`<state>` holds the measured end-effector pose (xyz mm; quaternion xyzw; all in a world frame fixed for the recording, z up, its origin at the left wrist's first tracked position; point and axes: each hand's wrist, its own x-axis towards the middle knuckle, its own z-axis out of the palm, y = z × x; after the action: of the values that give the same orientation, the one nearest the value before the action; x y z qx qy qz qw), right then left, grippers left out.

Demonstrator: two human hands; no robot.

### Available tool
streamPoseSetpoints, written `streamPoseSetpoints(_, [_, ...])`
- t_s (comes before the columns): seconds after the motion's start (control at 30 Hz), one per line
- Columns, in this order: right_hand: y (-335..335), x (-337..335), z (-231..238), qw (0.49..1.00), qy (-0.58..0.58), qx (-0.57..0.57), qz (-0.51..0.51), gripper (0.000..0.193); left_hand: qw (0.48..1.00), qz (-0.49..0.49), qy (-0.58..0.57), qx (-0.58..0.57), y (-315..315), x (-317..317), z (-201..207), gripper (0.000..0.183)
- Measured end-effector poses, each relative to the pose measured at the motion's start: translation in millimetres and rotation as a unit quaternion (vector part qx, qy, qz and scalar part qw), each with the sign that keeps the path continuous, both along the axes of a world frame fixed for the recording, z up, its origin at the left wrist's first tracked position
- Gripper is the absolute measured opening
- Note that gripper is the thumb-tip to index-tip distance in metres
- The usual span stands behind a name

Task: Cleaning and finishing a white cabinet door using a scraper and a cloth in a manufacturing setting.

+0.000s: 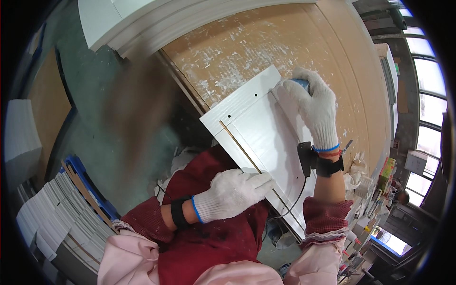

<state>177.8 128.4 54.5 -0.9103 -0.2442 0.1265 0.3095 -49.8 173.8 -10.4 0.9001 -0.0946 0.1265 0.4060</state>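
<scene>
A white painted panel (263, 123), like a cabinet door with a recessed middle, lies slanted over the work table's edge. Two small dark holes mark its far end, and a thin brass-coloured line (241, 148) runs along its near left side. My left hand (237, 189), in a white knitted glove, rests on that side, fingers stretched out over the line. At the panel's far right edge, my gloved right hand (313, 104) is closed round a small blue object (302, 83). Most of that object is hidden under the fingers, so its kind is unclear.
The tan work table (327, 52) is smeared with white paint or dust. White moulded pieces (190, 23) stand along its far side. Stacked white boards (66, 213) are at the lower left. A brown blur (140, 95) crosses the left. Tools and clutter (365, 223) line the right.
</scene>
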Motion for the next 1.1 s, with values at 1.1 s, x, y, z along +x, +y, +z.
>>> streamPoseSetpoints(1.1, [42.6,28.5,-10.4,0.99,-0.11,-0.05,0.074,0.047,1.0,0.006,0.004,0.028,-0.7,-0.5,4.9,0.034])
